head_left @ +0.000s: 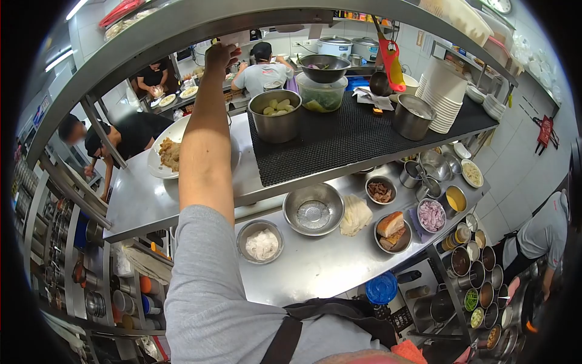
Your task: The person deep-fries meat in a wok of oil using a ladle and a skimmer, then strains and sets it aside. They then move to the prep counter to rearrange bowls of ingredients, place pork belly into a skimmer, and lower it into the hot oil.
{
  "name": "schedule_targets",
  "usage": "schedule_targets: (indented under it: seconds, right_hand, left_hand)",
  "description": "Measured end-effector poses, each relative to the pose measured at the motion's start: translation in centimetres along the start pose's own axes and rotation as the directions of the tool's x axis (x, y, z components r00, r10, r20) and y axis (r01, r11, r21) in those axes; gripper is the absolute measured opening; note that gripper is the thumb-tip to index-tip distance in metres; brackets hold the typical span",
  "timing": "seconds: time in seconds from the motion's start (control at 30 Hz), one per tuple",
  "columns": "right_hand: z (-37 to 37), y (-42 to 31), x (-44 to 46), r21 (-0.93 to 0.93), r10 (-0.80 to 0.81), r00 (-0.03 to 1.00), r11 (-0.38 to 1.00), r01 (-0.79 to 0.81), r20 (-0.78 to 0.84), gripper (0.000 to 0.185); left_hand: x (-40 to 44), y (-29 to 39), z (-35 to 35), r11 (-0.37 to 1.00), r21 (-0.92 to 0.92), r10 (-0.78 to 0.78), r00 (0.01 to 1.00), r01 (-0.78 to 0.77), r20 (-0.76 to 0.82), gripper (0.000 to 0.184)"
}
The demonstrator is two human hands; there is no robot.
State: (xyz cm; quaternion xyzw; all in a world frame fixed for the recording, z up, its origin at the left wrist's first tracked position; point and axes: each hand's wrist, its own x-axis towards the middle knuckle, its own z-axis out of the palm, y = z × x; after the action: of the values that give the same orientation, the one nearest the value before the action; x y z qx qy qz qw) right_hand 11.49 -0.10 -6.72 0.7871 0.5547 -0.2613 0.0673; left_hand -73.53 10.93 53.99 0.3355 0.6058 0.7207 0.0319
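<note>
My left arm stretches up and forward over the steel shelf, and my left hand [222, 56] is raised near the overhead rail [182, 23]; its fingers look bent, but what they hold, if anything, is too small to tell. Beneath the forearm, a white plate [159, 144] with brown food sits on the upper shelf. To the right of the arm stands a steel pot [274, 130] of pale peeled pieces. My right hand is out of view.
On the lower counter [291, 273] are an empty steel bowl [313, 209], a bowl of white paste [262, 242] and a bowl of meat [393, 233]. Several co-workers stand beyond the shelf and at the right. Stacked white containers [436, 100] stand on the black mat [339, 142].
</note>
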Motion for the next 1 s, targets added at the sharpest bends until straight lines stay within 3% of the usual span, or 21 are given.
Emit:
schedule_targets:
  seconds: [0.27, 0.4, 0.47, 0.5, 0.57, 0.6, 0.67, 0.7, 0.77, 0.87, 1.0]
  right_hand:
    - [-1.3, -0.7, -1.2, 0.05, 0.001, 1.0, 0.999, -0.001, -0.003, 0.032]
    - [-1.8, -1.1, -1.1, -0.017, -0.064, 0.998, 0.998, 0.064, 0.008, 0.03]
    - [-1.8, -1.1, -0.8, -0.04, -0.073, 0.997, 0.996, 0.074, 0.03, 0.029]
    - [-1.3, -1.0, -0.4, -0.026, -0.033, 0.999, 0.999, 0.033, 0.02, 0.028]
    - [-1.5, -1.5, -0.8, -0.012, 0.007, 1.0, 1.0, -0.007, 0.011, 0.026]
    - [-2.2, -1.9, -1.2, -0.032, -0.018, 1.0, 0.999, 0.018, 0.02, 0.026]
    - [-3.8, -3.2, -2.7, -0.052, -0.04, 0.999, 0.998, 0.041, 0.026, 0.025]
    - [-4.4, -3.7, -3.5, -0.001, -0.023, 1.0, 1.0, 0.023, -0.01, 0.024]
    - [-4.8, -4.1, -3.9, 0.054, 0.002, 0.999, 0.999, 0.001, -0.048, 0.024]
    - [-5.2, -4.3, -4.7, 0.078, 0.003, 0.998, 0.997, 0.002, -0.059, 0.024]
    - [-5.5, -4.4, -6.2, 0.067, -0.009, 0.997, 0.998, 0.014, -0.077, 0.023]
  left_hand:
    - [0.0, -0.2, -0.2, 1.0, 0.013, 0.015, 1.0, -0.015, -0.008, 0.016]
    - [0.4, -1.0, -0.2, 0.999, -0.011, 0.037, 0.999, -0.037, 0.0, 0.017]
    - [0.6, -1.1, -0.3, 0.993, 0.068, -0.104, 0.993, 0.099, 0.063, 0.024]
    - [0.8, -1.2, -0.1, 0.993, 0.068, -0.101, 0.993, 0.096, 0.064, 0.024]
    - [-0.7, -0.1, 1.4, 0.842, 0.306, -0.459, 0.888, 0.444, -0.025, 0.035]
    - [-0.9, 0.1, 2.0, 0.842, 0.305, -0.459, 0.888, 0.445, -0.026, 0.035]
    - [-0.4, 0.2, 3.4, 0.882, 0.419, -0.316, 0.931, 0.217, 0.184, 0.045]
    - [-0.4, 0.3, 4.6, 0.883, 0.416, -0.317, 0.93, 0.217, 0.186, 0.045]
    - [-0.9, 1.6, 7.3, 0.968, 0.234, -0.15, 0.961, 0.095, 0.231, 0.05]
    - [-0.3, 2.1, 10.4, 0.987, 0.1, -0.145, 0.969, 0.127, 0.2, 0.052]
    - [1.1, 1.2, 13.0, 0.986, 0.027, -0.169, 0.973, 0.167, 0.156, 0.031]
